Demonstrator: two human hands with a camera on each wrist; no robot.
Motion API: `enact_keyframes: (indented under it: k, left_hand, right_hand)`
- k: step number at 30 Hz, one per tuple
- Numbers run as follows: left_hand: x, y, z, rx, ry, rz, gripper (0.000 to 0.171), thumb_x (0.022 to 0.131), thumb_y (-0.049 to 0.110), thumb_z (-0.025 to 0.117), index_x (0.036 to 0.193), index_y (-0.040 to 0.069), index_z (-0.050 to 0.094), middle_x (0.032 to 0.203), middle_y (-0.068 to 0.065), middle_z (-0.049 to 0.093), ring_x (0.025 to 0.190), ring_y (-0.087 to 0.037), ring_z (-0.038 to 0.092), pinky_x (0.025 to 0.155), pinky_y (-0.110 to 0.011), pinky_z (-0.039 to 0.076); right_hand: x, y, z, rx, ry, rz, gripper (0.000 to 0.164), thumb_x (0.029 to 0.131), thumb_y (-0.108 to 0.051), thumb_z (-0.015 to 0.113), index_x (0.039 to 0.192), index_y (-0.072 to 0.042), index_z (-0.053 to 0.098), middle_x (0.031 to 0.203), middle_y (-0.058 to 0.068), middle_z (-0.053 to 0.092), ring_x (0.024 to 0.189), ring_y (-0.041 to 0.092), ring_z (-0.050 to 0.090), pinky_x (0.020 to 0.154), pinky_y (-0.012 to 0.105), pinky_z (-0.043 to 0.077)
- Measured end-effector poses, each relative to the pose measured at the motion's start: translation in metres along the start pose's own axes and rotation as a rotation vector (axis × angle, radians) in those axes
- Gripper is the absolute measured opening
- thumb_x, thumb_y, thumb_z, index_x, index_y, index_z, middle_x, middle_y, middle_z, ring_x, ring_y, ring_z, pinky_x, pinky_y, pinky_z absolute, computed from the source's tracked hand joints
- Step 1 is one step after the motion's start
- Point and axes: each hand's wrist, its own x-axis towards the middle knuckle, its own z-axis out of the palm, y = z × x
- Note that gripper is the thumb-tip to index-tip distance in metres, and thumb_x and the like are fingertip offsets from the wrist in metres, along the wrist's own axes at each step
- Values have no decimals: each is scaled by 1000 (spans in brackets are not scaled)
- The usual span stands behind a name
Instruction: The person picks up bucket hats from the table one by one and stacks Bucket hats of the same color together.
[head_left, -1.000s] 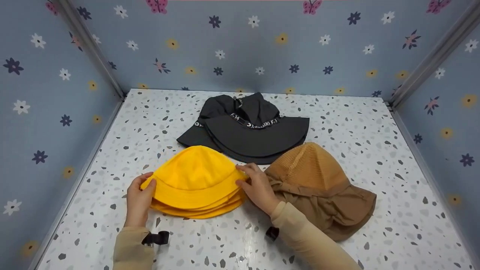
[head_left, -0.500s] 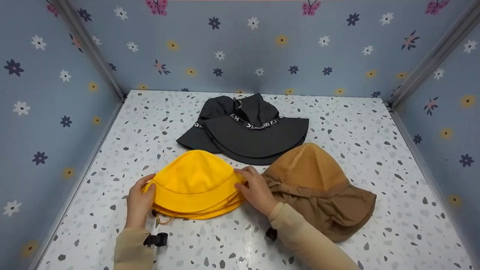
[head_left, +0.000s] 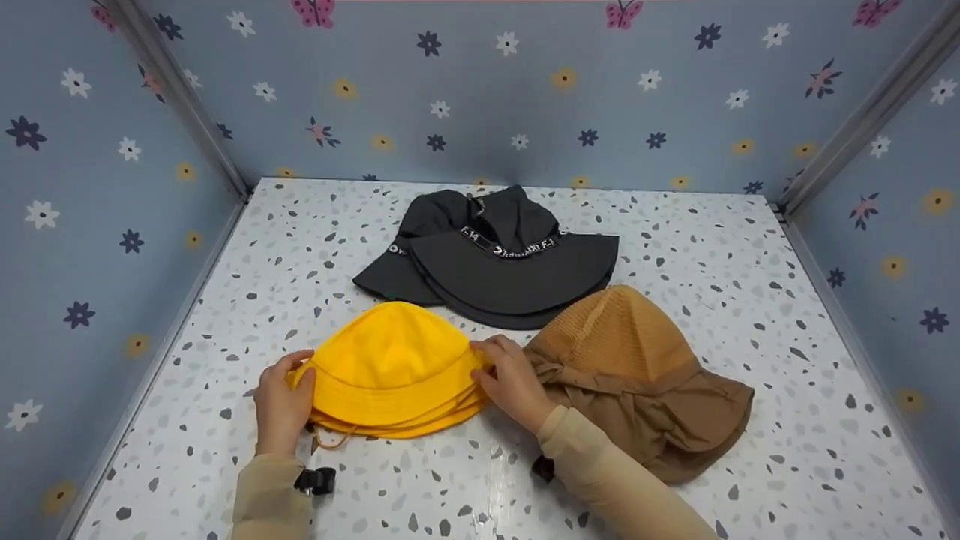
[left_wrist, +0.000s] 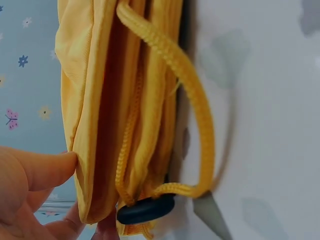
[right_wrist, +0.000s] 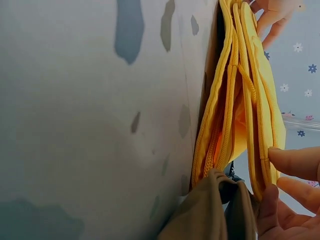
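Observation:
A stack of yellow bucket hats (head_left: 394, 360) lies flat at the front left of the table, brims layered one over another. My left hand (head_left: 283, 405) pinches the left end of the top brim, thumb in front and fingers behind. On the other end, my right hand (head_left: 514, 379) pinches the same brim between thumb and fingers. Below the left thumb, a yellow cord (left_wrist: 202, 125) with a dark cord stopper (left_wrist: 145, 210) hangs out from the stack. A brown sun hat (head_left: 637, 382) lies right beside the right hand, partly behind that forearm.
Black wide-brimmed hats (head_left: 510, 277) with lettered bands lie overlapped behind the yellow ones. The speckled white table (head_left: 405, 495) is bounded by blue flowered panels (head_left: 480, 90) at the back and both sides.
Both hands have brought the top yellow hat slightly down toward the front and onto the stack. The cord has come into sight at the lower left. The black and brown hats have stayed put.

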Motion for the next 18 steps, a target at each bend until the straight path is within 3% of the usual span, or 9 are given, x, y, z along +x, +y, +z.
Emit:
enact_keyframes:
  k: [6, 11, 18]
  left_hand:
    - [-1, 0, 5, 21, 71, 21, 30, 102, 11, 52, 128, 1, 61, 135, -26, 50, 129, -46, 39, 114, -57, 26]
    - [-3, 2, 10, 73, 115, 16, 29, 100, 12, 56, 126, 2, 65, 133, -29, 44, 121, -51, 32, 97, -56, 27]
    - [-3, 5, 13, 155, 103, 33, 31, 101, 11, 56, 129, 2, 63, 130, -28, 47, 120, -50, 30, 94, -55, 29]
  right_hand:
    - [-1, 2, 2, -49, 0, -45, 35, 93, -13, 69, 127, -3, 65, 119, 12, 60, 108, 27, 58, 95, 41, 51]
    - [-3, 3, 4, -99, 6, -80, 32, 94, -13, 69, 123, -2, 66, 123, 13, 60, 112, 28, 58, 97, 40, 51]
    - [-2, 3, 6, -129, -14, -81, 32, 95, -12, 67, 125, -1, 66, 126, 13, 58, 115, 28, 57, 98, 40, 50]
